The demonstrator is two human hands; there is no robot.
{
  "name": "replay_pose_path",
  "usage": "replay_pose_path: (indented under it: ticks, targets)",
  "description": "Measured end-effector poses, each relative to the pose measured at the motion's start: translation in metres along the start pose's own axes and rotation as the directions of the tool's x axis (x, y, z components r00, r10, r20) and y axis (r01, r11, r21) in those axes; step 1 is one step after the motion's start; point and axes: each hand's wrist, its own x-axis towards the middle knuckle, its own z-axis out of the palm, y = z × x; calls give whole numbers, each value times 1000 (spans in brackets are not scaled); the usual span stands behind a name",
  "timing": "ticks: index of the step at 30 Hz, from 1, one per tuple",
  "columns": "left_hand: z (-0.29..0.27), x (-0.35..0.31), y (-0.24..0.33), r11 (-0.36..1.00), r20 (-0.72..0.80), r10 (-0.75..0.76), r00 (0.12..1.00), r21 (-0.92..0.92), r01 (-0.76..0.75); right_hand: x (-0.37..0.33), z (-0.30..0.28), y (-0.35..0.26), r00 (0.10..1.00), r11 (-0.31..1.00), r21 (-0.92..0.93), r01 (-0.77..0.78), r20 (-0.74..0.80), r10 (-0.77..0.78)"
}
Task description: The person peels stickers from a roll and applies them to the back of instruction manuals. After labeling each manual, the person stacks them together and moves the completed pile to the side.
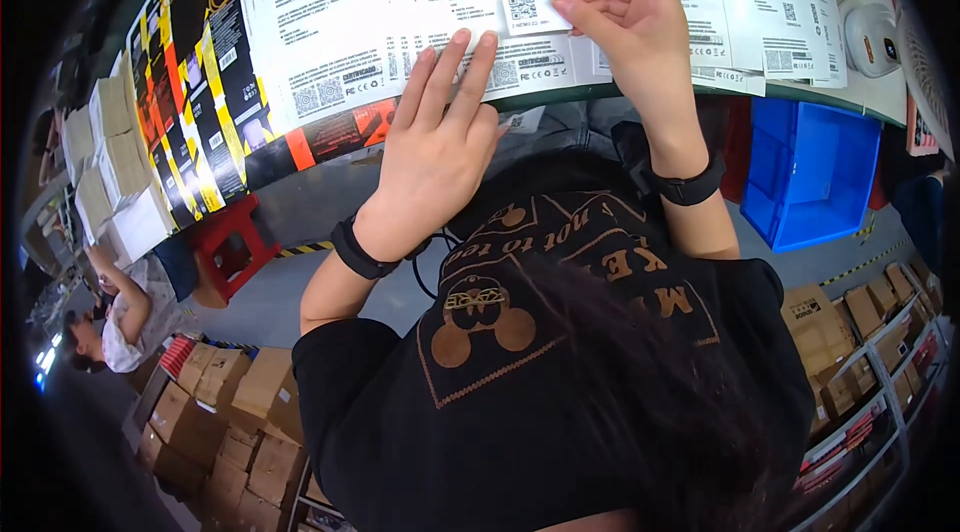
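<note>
Overlapping white printed sheets (pixel 330 42) spread across the table in front of me. My left hand (pixel 435 147) lies on them palm down. Its fingers are stretched out, and the fingertips rest on the paper. To its upper right, my right hand (pixel 640 37) pinches the right edge of a small white label (pixel 523 12) between thumb and forefinger. The label carries a square code and lies over one of the sheets; whether it is stuck down I cannot tell. Black bands circle both my wrists.
Yellow, black and orange printed packaging (pixel 205 82) covers the table's left end. A small white fan (pixel 875 40) stands at the right. Below the table edge are a blue crate (pixel 810 177) and a red stool (pixel 232 247). Another person (pixel 120 317) sits at the left, near cardboard boxes (pixel 270 387).
</note>
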Motion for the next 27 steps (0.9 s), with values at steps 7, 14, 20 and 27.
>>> replay_pose_path:
  ticks: [7, 14, 20, 27]
  targets:
    - [6, 0, 0, 999, -13, -16, 1000, 31, 16, 9, 21, -21, 850, 793, -315, -521, -276, 448]
    - [8, -1, 2, 999, -11, -33, 999, 21, 34, 5, 16, -10, 999, 991, -130, -30, -42, 25]
    - [9, -2, 2, 999, -3, -34, 999, 28, 34, 19, 44, -45, 689, 410, -577, -706, -429, 584]
    - [9, -1, 4, 999, -6, -29, 1000, 45, 29, 13, 45, -30, 858, 148, -908, -391, -302, 416]
